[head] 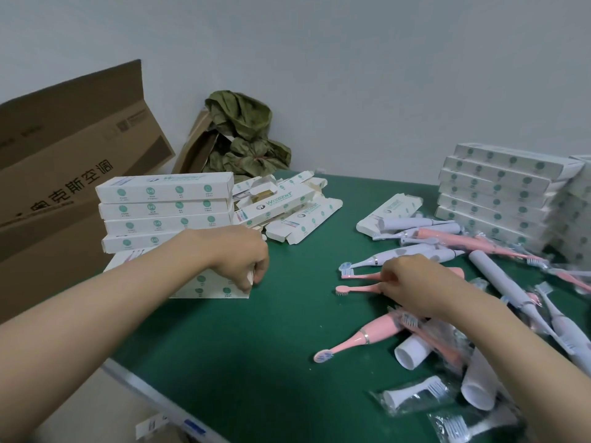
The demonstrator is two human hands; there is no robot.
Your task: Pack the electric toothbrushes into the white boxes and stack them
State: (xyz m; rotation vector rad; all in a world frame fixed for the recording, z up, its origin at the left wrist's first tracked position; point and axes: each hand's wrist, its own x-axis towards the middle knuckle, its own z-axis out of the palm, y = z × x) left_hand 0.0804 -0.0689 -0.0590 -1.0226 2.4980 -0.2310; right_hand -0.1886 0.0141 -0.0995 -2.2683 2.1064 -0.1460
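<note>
**Surroundings.** Green felt-like table top (256, 346) against a plain pale wall. At far left, a brown corrugated carton (73, 161) with flap raised and dark printed characters, behind the left stack of white boxes (166, 206). Four boxes showing above the forearm, edges squared. In the corner behind, crumpled olive-green fabric (246, 132). Between the stacks, a loose heap of open boxes (287, 212), flaps splayed, at mixed angles. At far right, a taller right stack of white boxes (499, 193), outer edge blurred.

**Hands.**
- Left hand (243, 260): fingers curled down over the near end of a white box (208, 286), gripping it. Box flat on the table top, just in front of the left stack, partly hidden by the forearm.
- Right hand (406, 282): fingers closed round two pink toothbrushes (361, 276). Slim necks and small bristle heads projecting leftward from the fist.

**Obstructions.**
- Right side crowded with scattered stock.
- Lavender toothbrush (399, 254) just beyond the right hand.
- Tapered pink toothbrush with a metal ring (367, 335) beside the right wrist.
- Open-ended white tubes (411, 351) near it.
- Bagged brush heads (412, 393) at the near edge.

**Materials.** Boxes of matte white card, long and rectangular, printed with round teal icons. Toothbrush bodies of smooth plastic. Bags clear and crinkled.
</note>
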